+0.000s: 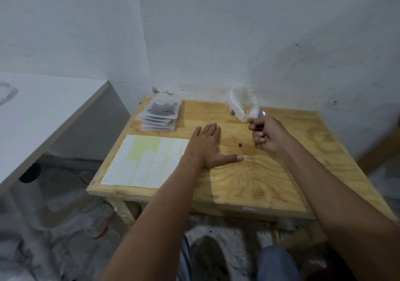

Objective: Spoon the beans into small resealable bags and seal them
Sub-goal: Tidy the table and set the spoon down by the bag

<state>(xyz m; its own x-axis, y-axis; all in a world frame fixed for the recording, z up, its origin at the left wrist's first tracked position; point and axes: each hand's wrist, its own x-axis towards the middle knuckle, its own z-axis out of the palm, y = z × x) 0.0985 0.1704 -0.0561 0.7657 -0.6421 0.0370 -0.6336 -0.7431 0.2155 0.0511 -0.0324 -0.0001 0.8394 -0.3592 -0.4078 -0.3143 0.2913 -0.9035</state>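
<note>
Now left hand [205, 146] lies flat, right hand [267, 135] fisted on spoon [260, 114] beside crumpled, near-empty bag [242, 105].

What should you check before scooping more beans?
1. Spoon in the right hand: ok, gripped in the fist.
2. Left hand free: ok, flat on the table.
3. Open small bag ready to fill: not ok, none in hand.
4. Beans left in the big clear bag: cannot tell, only a few dark bits show.
5. Stray bean on the table: not ok, lying loose.
6. Filled bags stacked aside: ok.
</note>
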